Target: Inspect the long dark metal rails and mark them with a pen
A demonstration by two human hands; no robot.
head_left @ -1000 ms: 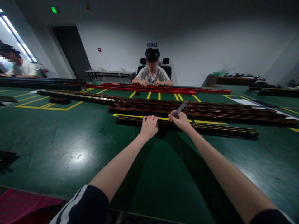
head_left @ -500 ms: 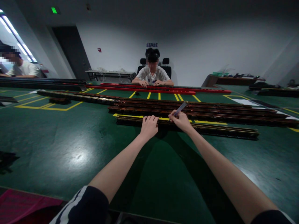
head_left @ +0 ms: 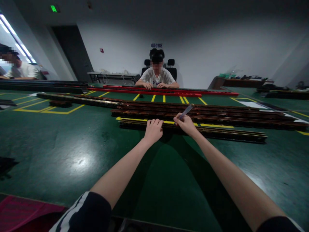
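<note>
My right hand (head_left: 185,124) is closed in a writing grip round a slim, translucent pen (head_left: 187,111). The pen slants up to the right, and its lower end points down at a long dark rail (head_left: 229,133) lying crosswise in front of me. Left of it, my left hand (head_left: 154,129) grips the same rail, its fingers bent over the upper edge and its thumb side facing the right hand. Whether the pen tip touches the rail is too small to tell. Just beyond lies a stack of similar long dark rails (head_left: 212,116) with coppery edges.
Yellow tape lines (head_left: 56,112) mark the green table (head_left: 72,138). Red rails (head_left: 169,92) lie on the far side, before a seated person (head_left: 157,75). Another person (head_left: 21,70) sits at far left by black rails (head_left: 41,85). White sheets (head_left: 252,104) lie at right.
The whole view has shifted very slightly. Both hands keep their places on the rail, and the pen stays in the right hand at nearly the same slant.
</note>
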